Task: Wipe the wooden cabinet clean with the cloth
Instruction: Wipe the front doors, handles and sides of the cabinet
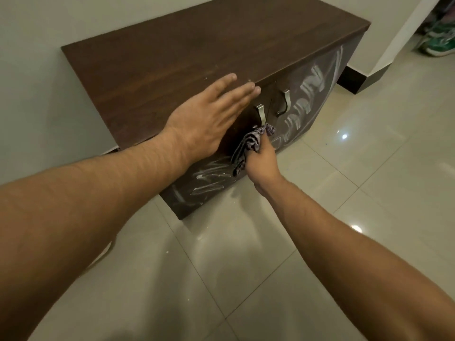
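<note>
Right hand [262, 159]: fingers curled tight around a bunched striped cloth [251, 146], purple-grey and dark bands; the cloth is pressed against the front face of the wooden cabinet [172, 57], just below the left of two metal handles [261, 113]; a loose tail of the cloth hangs down the door beside the knuckles; wrist and bare forearm run back toward the lower right.

Left hand [204, 121]: fingers straight and close together, thumb tucked alongside, palm down, holding nothing; it lies flat over the front edge of the cabinet top, fingertips near the seam between the two doors; whether the palm truly bears on the wood I cannot tell; bare forearm runs back to the lower left.

Cabinet: low, dark brown, back against a pale wall [37, 82]; top bare, a few pale specks near the front edge; white chalk-like scribbles [307, 99] cover much of the right door, more scribbles [211, 178] low on the left door under the cloth; the patch of door around the cloth looks darker, with no marks; second handle [285, 102] on the right door, untouched.

Floor [344, 193]: glossy pale tiles with lamp reflections; green shoes [438, 43] at the far upper right, well apart from the cabinet.
</note>
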